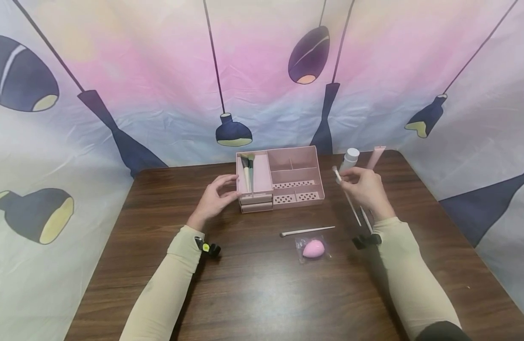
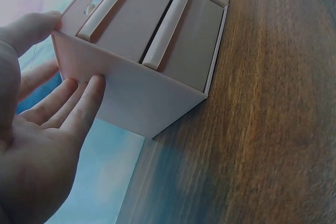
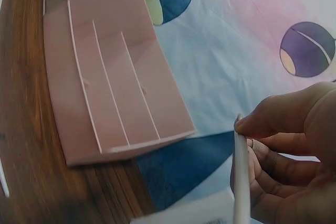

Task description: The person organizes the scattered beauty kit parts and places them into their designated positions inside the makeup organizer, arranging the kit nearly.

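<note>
A pink desktop organizer (image 1: pixel 293 158) stands at the back of the table, its compartments on the right and two small drawers (image 1: pixel 256 204) at lower left. Two makeup brushes lie in its upper left section; one is a dark-bristled brush (image 1: pixel 245 173). My left hand (image 1: pixel 215 199) touches the organizer's left side with relaxed fingers, thumb near the front edge. To the right, my right hand (image 1: pixel 368 187) pinches a slim white-handled makeup brush (image 3: pixel 241 177) between thumb and fingers, bristles toward the back. In the right wrist view its lower part runs out of frame.
A white-capped bottle (image 1: pixel 350 158) and a pink tube (image 1: pixel 376 156) stand behind my right hand. Another slim stick (image 1: pixel 366 219) lies beneath the right wrist. Nearer the front lie a makeup brush (image 1: pixel 308 231) and a pink makeup sponge (image 1: pixel 314 248) in clear wrapping.
</note>
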Motion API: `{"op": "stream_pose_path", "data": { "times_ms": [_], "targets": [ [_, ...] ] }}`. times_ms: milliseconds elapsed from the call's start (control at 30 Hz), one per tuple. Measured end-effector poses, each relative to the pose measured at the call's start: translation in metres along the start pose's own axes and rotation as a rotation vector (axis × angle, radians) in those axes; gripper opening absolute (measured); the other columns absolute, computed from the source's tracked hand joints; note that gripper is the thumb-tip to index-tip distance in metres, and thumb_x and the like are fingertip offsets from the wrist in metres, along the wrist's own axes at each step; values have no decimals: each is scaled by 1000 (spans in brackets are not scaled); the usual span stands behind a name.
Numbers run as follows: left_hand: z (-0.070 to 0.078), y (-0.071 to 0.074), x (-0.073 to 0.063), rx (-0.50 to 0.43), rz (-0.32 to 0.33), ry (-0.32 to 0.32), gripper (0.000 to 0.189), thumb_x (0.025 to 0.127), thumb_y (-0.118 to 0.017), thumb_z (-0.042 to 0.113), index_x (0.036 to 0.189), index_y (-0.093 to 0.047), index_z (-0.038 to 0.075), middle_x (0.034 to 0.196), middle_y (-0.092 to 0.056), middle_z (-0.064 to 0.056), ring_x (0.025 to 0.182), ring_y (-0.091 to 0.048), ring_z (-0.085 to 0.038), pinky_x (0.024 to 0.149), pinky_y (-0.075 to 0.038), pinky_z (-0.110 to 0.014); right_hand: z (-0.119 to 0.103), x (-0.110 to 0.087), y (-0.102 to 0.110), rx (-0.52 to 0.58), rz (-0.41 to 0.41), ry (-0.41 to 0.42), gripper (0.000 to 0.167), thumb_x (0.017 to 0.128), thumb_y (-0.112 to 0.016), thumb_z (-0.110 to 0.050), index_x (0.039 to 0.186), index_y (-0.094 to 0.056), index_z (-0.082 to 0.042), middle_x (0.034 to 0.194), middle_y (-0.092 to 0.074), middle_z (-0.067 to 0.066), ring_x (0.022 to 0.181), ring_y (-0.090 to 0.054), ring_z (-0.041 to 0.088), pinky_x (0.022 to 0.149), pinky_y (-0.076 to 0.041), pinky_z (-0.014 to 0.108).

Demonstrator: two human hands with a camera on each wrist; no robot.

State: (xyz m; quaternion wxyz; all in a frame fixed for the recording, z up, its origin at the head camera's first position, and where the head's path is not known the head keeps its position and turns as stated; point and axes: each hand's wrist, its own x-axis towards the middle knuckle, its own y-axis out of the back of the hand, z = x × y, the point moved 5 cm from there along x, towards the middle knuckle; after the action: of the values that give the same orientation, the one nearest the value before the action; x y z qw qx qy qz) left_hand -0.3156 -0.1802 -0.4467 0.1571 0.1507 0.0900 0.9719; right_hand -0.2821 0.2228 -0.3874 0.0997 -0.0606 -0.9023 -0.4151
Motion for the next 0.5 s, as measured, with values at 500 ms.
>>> {"op": "stream_pose_path", "data": {
  "times_ms": [500],
  "targets": [
    [24,-4,-5,6,-18,25,53,87,-68,-3,134,-47,-14,139,-42,-27,128,-44,-41,100,-54,-29,-25,20,-15,51,-10,78,21,84,-69,-16,103,-73,-7,87,-73,10,79,-63,23,70,-48,31]
  ]
}}
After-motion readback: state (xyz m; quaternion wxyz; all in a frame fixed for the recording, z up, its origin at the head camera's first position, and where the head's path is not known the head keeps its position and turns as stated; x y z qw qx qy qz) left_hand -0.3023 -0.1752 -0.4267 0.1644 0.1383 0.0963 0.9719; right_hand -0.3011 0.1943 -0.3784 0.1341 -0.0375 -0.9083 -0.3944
